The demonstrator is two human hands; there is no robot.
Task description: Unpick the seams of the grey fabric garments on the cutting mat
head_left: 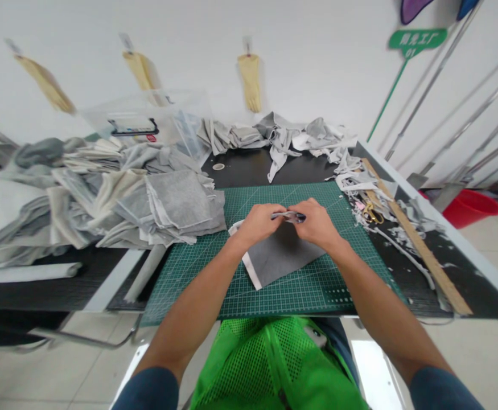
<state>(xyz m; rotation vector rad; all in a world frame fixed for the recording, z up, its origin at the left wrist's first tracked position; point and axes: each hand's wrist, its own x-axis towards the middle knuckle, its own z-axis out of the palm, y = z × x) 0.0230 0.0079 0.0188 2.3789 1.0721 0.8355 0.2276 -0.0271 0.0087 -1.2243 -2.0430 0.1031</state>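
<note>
A grey piece of fabric (280, 259) with a white strip along its left edge is raised over the green cutting mat (197, 279). My left hand (262, 221) is closed on the upper edge of this fabric. Close beside it, my right hand (313, 223) also grips that edge, fingers curled. Between the two hands the fabric is folded over, and a small dark spot shows by the right fingers that I cannot make out. The lower part of the fabric hangs down toward the mat.
Grey and white fabric pieces (176, 199) lie piled at left, before a clear plastic box (146, 117). More scraps (280, 139) lie at the back. On the right are gold-handled scissors (372, 213), a wooden ruler (423, 245) and cut strips. A red bucket (470, 208) stands beyond.
</note>
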